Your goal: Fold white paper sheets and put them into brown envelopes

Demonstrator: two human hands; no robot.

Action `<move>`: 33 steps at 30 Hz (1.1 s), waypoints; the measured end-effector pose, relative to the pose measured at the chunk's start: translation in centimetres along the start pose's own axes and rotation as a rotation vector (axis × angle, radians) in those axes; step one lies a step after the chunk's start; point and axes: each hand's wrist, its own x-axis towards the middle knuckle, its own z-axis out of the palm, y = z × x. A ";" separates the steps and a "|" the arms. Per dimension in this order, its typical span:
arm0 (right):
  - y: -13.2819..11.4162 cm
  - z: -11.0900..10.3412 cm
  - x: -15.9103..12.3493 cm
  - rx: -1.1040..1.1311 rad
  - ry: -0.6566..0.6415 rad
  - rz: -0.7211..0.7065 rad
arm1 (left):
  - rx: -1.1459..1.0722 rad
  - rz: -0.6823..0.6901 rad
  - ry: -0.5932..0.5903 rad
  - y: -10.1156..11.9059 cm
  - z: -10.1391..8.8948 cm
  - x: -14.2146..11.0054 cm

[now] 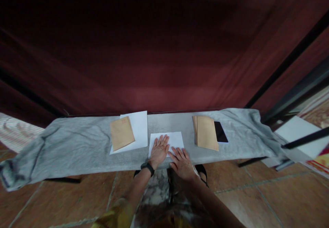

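On cloth (pixel 84 149) | left hand (pixel 159 149), right hand (pixel 182 164): paper (pixel 176 139) | envelope (pixel 121 135): print (pixel 123 121) unreadable

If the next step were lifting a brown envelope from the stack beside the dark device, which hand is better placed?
Probably the right hand: it rests partly on the white paper, nearer the envelope stack. The left hand lies on that paper too, but farther away.

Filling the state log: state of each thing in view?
Left hand, open, palm down.
Right hand, open, palm down.
Centre paper, flat under both hands; fold unclear.
White sheet, flat, partly covered.
Left envelope, flat, partly on white sheet.
Right envelopes, stacked, overlapping.
Dark-screened device, partly hidden by right envelopes.
Grey cloth, spread, wrinkled.
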 end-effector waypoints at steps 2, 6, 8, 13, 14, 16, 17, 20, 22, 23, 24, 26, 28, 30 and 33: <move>0.2 0.2 0.0 -0.003 -0.003 -0.004 | 0.002 -0.027 -0.013 -0.2 0.0 1.3; 0.1 0.0 -0.1 0.015 0.012 0.000 | -0.014 -0.086 -0.020 -0.3 -0.4 4.1; 0.0 -0.2 -0.1 0.035 0.021 0.004 | -0.032 -0.109 -0.018 -0.2 -0.6 4.9; -0.3 -0.4 0.1 0.100 0.066 0.053 | -0.059 -0.041 0.009 -0.1 -0.4 3.3; -0.3 -0.4 0.1 0.115 0.081 0.062 | -0.061 -0.011 0.015 -0.1 -0.3 2.5; -0.4 -0.4 0.1 0.142 0.109 0.072 | -0.067 0.045 0.026 -0.1 0.0 0.5; -0.5 -0.4 0.1 0.153 0.118 0.073 | -0.071 0.071 0.033 -0.1 0.1 -0.5; -0.5 -0.2 0.0 0.175 0.133 0.060 | -0.084 0.141 0.042 0.1 0.0 -3.6; -0.4 0.0 0.0 0.183 0.144 0.054 | -0.085 0.174 0.030 0.3 -0.3 -5.3; -0.3 0.2 0.0 0.187 0.151 0.052 | -0.082 0.186 0.021 0.4 -0.5 -6.1; -0.2 0.3 0.1 0.191 0.162 0.056 | -0.076 0.194 0.015 0.5 -0.7 -6.8; 0.2 0.6 0.4 0.194 0.193 0.091 | -0.060 0.200 0.013 0.8 -1.0 -8.0; 0.8 0.6 0.9 0.171 0.226 0.182 | -0.041 0.204 0.017 1.0 -1.3 -8.9; 1.4 0.3 1.7 0.119 0.242 0.314 | -0.021 0.209 0.022 1.3 -1.5 -9.5; 2.4 -0.5 3.1 0.089 0.201 0.477 | 0.006 0.212 0.038 1.6 -1.6 -9.7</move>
